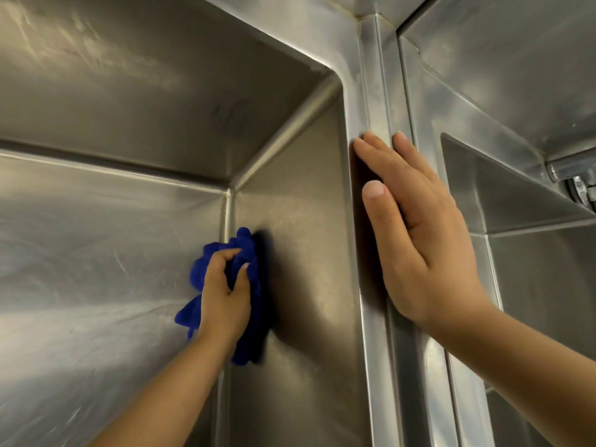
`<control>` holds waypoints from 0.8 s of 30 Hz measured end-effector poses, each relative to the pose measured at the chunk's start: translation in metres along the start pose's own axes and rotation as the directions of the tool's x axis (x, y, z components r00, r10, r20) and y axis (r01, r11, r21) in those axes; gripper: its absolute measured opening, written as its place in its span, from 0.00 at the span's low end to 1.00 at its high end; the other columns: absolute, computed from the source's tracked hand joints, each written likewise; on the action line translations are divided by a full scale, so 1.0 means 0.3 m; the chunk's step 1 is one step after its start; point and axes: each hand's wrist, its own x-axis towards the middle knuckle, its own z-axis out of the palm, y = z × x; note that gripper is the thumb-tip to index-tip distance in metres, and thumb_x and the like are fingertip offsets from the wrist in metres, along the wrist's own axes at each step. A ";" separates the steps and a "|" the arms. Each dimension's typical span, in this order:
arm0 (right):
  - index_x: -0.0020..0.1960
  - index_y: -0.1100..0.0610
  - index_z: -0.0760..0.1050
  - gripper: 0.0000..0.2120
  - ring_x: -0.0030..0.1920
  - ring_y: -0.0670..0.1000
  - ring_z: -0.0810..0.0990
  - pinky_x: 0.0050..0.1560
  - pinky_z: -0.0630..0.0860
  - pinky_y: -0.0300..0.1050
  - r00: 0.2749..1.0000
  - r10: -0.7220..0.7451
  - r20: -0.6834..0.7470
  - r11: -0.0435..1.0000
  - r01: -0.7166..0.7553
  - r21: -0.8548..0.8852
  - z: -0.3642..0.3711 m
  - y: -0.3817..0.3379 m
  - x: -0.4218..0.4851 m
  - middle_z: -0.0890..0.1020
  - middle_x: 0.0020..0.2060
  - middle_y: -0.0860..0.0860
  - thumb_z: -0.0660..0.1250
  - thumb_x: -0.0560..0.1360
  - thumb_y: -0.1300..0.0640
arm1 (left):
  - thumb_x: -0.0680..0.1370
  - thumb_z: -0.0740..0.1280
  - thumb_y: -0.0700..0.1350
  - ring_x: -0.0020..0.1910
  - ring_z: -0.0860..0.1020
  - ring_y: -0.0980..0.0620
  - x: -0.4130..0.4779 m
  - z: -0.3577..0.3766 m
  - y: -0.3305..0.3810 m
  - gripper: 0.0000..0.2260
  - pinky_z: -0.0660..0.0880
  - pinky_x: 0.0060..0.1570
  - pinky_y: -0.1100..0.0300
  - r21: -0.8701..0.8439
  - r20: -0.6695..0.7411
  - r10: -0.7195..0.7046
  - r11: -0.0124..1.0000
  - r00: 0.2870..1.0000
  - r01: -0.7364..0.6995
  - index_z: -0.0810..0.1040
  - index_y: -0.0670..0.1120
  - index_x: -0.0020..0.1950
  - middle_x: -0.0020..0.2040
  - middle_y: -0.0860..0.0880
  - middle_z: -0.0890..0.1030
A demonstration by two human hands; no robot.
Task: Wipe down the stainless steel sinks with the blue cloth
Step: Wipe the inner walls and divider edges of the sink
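Now two steel sinks sit side by side, and a person reaches into them with both hands. The left sink [306, 188] is the big one in the middle of the view. The right sink [532, 269] shows only in part at the right edge. A long raised steel strip [377, 91] runs between them from near to far.

The left hand [222, 295] is low down inside the left sink. Its fingers and thumb are curled round the blue cloth [245, 240] and grip it in a bunch. The cloth is crumpled, and bits of it stick out above and below the hand. It is pushed against the right wall of the left sink, right beside the seam where that wall meets the next steel side. The corner where three sides meet is just beyond the cloth, on the far side. The cloth casts a dark shadow on the wall to its right.

The right hand [419, 240] holds nothing. It lies flat on the raised strip between the sinks. Its fingers [380, 162] are straight and point to the far end. The thumb sits at the left edge of the strip, over the left sink.

The two hands are well apart.

The steel looks dull, with pale streaks and fine scratches. A shiny metal tap part [577, 179] pokes in at the far right, above the right sink.
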 end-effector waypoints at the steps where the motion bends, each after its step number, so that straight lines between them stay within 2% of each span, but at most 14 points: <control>1: 0.71 0.48 0.67 0.19 0.75 0.41 0.57 0.74 0.58 0.58 1.000 -0.003 -0.002 1.000 0.003 0.001 0.001 -0.001 0.000 0.70 0.71 0.42 0.53 0.81 0.51 | 0.81 0.58 0.38 0.47 0.76 0.62 -0.023 -0.003 -0.003 0.12 0.69 0.46 0.70 0.012 0.002 0.024 1.000 1.000 -0.024 0.70 0.55 0.57 0.48 0.60 0.75; 3: 0.71 0.48 0.67 0.19 0.75 0.42 0.57 0.74 0.58 0.58 1.000 -0.005 -0.001 1.000 0.005 0.001 0.003 -0.002 0.002 0.70 0.71 0.43 0.53 0.81 0.51 | 0.81 0.59 0.36 0.43 0.76 0.69 -0.037 -0.015 -0.029 0.12 0.69 0.43 0.75 0.055 -0.002 0.076 0.996 0.997 -0.076 0.70 0.52 0.57 0.46 0.61 0.75; 4: 0.71 0.48 0.67 0.19 0.75 0.42 0.57 0.74 0.58 0.58 1.000 -0.004 0.002 1.000 0.004 -0.003 0.003 -0.001 0.002 0.70 0.71 0.43 0.54 0.81 0.51 | 0.80 0.59 0.36 0.42 0.75 0.69 -0.021 -0.021 -0.045 0.11 0.70 0.46 0.73 0.088 -0.005 0.077 0.993 0.997 -0.077 0.70 0.51 0.58 0.46 0.61 0.74; 6: 0.72 0.48 0.67 0.19 0.75 0.42 0.56 0.74 0.58 0.58 1.000 0.002 0.009 1.000 -0.001 -0.016 -0.001 -0.001 0.002 0.69 0.71 0.43 0.54 0.81 0.52 | 0.80 0.61 0.37 0.44 0.75 0.64 0.031 -0.034 -0.066 0.10 0.72 0.52 0.61 0.137 -0.006 0.020 0.990 1.000 -0.019 0.70 0.51 0.57 0.46 0.61 0.74; 7: 0.72 0.48 0.67 0.19 0.75 0.42 0.56 0.74 0.57 0.58 1.000 0.002 0.012 1.000 -0.002 -0.020 -0.003 -0.001 0.004 0.69 0.71 0.43 0.54 0.81 0.52 | 0.80 0.62 0.38 0.45 0.76 0.60 0.051 -0.039 -0.061 0.08 0.72 0.52 0.57 0.138 0.001 -0.022 0.990 1.000 0.021 0.71 0.51 0.56 0.45 0.60 0.74; 9: 0.72 0.48 0.67 0.19 0.75 0.43 0.57 0.74 0.58 0.58 1.000 0.001 0.021 1.000 -0.001 -0.024 -0.003 -0.005 0.008 0.69 0.71 0.43 0.53 0.81 0.51 | 0.80 0.62 0.40 0.48 0.78 0.48 0.055 -0.050 -0.036 0.07 0.73 0.51 0.53 0.102 0.024 -0.064 0.993 0.998 0.061 0.72 0.51 0.55 0.45 0.56 0.76; 10: 0.72 0.48 0.67 0.19 0.75 0.43 0.57 0.74 0.58 0.58 1.000 -0.001 0.022 1.000 0.002 -0.028 -0.001 -0.004 0.010 0.70 0.71 0.43 0.53 0.81 0.51 | 0.80 0.62 0.41 0.49 0.78 0.45 0.037 -0.053 -0.020 0.07 0.74 0.52 0.50 0.082 0.031 -0.059 0.995 0.998 0.056 0.73 0.51 0.55 0.45 0.55 0.78; 14: 0.72 0.48 0.68 0.20 0.75 0.42 0.57 0.74 0.57 0.57 1.000 -0.002 0.010 1.000 0.002 -0.027 -0.006 0.003 0.006 0.69 0.71 0.43 0.53 0.81 0.51 | 0.79 0.65 0.41 0.50 0.80 0.50 -0.116 -0.071 0.044 0.14 0.76 0.56 0.48 -0.004 0.057 0.054 0.999 0.997 -0.053 0.75 0.63 0.50 0.48 0.56 0.81; 15: 0.72 0.48 0.68 0.20 0.75 0.42 0.57 0.74 0.57 0.57 1.000 -0.007 0.007 1.000 0.007 -0.030 -0.009 -0.002 0.007 0.69 0.71 0.43 0.53 0.81 0.50 | 0.79 0.65 0.41 0.49 0.80 0.53 -0.150 -0.082 0.066 0.14 0.77 0.55 0.51 -0.038 0.061 0.081 0.996 0.995 -0.079 0.75 0.63 0.50 0.48 0.58 0.81; 17: 0.72 0.49 0.68 0.21 0.75 0.43 0.57 0.75 0.56 0.54 1.000 -0.010 0.007 0.999 0.010 -0.050 -0.006 -0.016 0.009 0.69 0.70 0.42 0.53 0.80 0.50 | 0.79 0.66 0.39 0.48 0.79 0.64 -0.214 -0.103 0.118 0.15 0.73 0.50 0.69 -0.092 0.081 0.151 0.985 0.985 -0.143 0.75 0.62 0.49 0.47 0.66 0.80; 18: 0.72 0.49 0.68 0.21 0.75 0.44 0.57 0.75 0.54 0.54 1.000 -0.003 0.008 0.998 0.003 -0.062 -0.003 -0.027 0.006 0.69 0.69 0.42 0.52 0.80 0.50 | 0.78 0.66 0.38 0.49 0.78 0.66 -0.247 -0.112 0.151 0.15 0.71 0.48 0.73 -0.116 0.097 0.191 0.977 0.977 -0.179 0.74 0.60 0.51 0.47 0.68 0.79; 22: 0.72 0.46 0.66 0.22 0.75 0.42 0.55 0.75 0.39 0.55 0.999 0.020 0.051 0.990 -0.013 -0.140 -0.020 -0.052 -0.080 0.66 0.68 0.37 0.49 0.80 0.47 | 0.78 0.65 0.48 0.56 0.77 0.63 -0.389 -0.096 0.245 0.10 0.71 0.55 0.71 -0.195 0.135 0.350 0.927 0.927 -0.322 0.74 0.59 0.57 0.54 0.63 0.79; 24: 0.73 0.47 0.66 0.23 0.75 0.43 0.55 0.75 0.39 0.57 0.997 -0.030 0.067 0.979 0.043 -0.200 -0.039 -0.038 -0.143 0.66 0.70 0.40 0.47 0.80 0.47 | 0.77 0.64 0.51 0.59 0.75 0.61 -0.450 -0.060 0.257 0.10 0.68 0.58 0.72 -0.173 0.133 0.413 0.905 0.901 -0.390 0.74 0.60 0.58 0.56 0.62 0.77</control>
